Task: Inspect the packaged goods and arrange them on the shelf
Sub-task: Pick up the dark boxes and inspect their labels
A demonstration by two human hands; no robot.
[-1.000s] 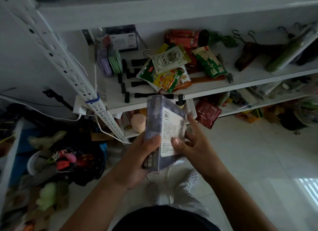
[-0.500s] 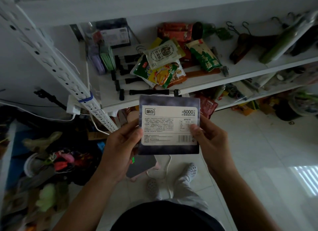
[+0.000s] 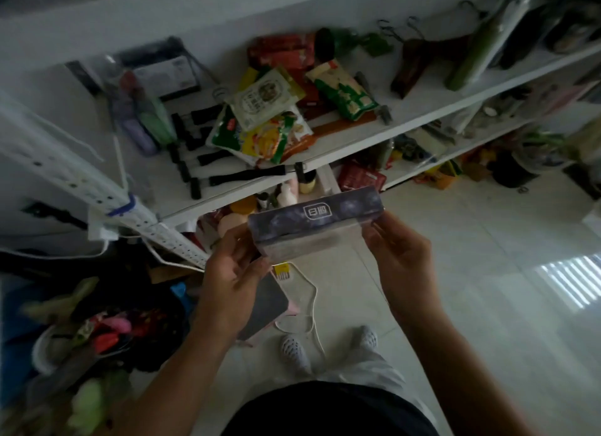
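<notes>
A person grips a dark purple box (image 3: 313, 219) by its ends, left hand (image 3: 234, 273) and right hand (image 3: 403, 257), just below the front edge of the white shelf (image 3: 419, 110), where snack packets (image 3: 270, 123) lie heaped. Half a second ago its printed label faced the camera; now a narrow logo side does. Bare board shows right of the heap.

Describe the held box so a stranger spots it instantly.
Find the white shelf piled with snack bags. In front of it, the left hand and right hand hold a box by its ends. Unlike the bright bags, it is dark purple, with a white logo on top.
</notes>
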